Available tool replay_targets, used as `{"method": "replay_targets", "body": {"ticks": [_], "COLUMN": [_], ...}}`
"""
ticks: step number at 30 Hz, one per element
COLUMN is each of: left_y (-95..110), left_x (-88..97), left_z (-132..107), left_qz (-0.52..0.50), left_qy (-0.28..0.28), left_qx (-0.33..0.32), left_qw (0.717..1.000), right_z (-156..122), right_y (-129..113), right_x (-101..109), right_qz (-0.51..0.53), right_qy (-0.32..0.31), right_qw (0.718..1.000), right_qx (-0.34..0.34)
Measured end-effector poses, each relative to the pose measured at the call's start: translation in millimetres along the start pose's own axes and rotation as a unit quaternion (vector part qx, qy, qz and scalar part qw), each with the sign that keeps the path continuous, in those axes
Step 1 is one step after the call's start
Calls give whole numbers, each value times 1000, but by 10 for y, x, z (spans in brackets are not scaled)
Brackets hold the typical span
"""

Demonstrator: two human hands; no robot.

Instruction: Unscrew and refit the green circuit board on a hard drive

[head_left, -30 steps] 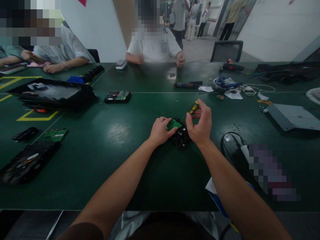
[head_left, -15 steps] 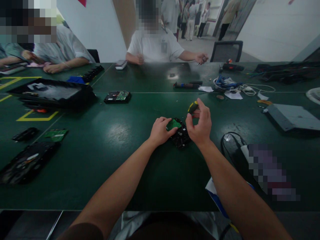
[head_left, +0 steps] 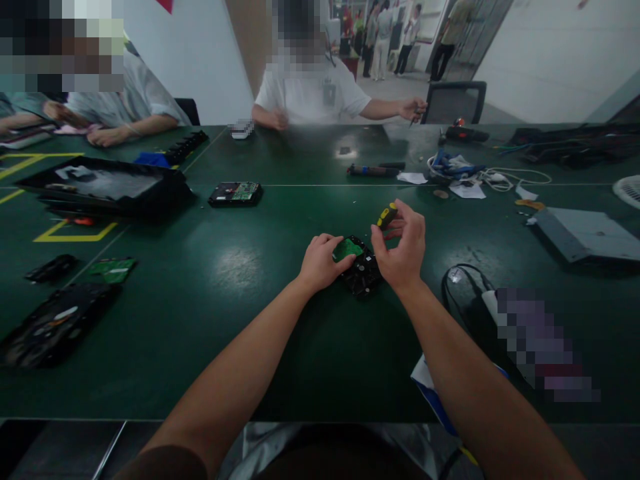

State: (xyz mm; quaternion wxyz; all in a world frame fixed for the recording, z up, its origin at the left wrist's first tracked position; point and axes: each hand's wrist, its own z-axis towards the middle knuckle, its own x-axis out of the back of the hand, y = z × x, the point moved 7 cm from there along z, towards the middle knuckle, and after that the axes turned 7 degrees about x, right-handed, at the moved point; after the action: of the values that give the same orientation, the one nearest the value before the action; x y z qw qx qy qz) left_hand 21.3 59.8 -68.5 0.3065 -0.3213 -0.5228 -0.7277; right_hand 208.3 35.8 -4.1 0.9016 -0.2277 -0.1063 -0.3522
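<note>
On the table in front of me lies a black hard drive (head_left: 362, 275) with a green circuit board (head_left: 349, 249) on its far-left part. My left hand (head_left: 325, 262) grips the drive's left side, thumb and fingers at the edges of the board. A screwdriver with a yellow and dark green handle (head_left: 387, 216) is pinched in my right hand (head_left: 404, 248), tilted above the drive's right side. The screwdriver's tip is hidden or too small to make out.
Another drive (head_left: 235, 194) lies farther left, and an opened one (head_left: 63, 323) near the left edge beside a loose green board (head_left: 113, 270). Black trays (head_left: 110, 190) stand back left. A grey metal box (head_left: 587, 233) is at right. A person (head_left: 310, 90) sits opposite.
The screwdriver handle has turned in my right hand, showing more yellow, and that hand has shifted very slightly right. My left hand stays put. The person opposite has moved one hand to the right.
</note>
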Motion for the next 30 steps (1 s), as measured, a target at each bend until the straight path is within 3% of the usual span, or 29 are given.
{"method": "replay_targets", "body": {"ticks": [24,30], "left_y": [-8,-1], "left_x": [-10,-7], "left_z": [0,0], "left_qz": [2,3], "left_qy": [6,2], "left_qx": [-2,-3], "left_qw": [1000,1000], "right_z": [-15,-21], "right_y": [-2,27], "right_x": [-29,-29], "right_qz": [7,8], "right_qy": [-7,-8], "right_qw": [1000,1000], "right_qx": [13,-10]}}
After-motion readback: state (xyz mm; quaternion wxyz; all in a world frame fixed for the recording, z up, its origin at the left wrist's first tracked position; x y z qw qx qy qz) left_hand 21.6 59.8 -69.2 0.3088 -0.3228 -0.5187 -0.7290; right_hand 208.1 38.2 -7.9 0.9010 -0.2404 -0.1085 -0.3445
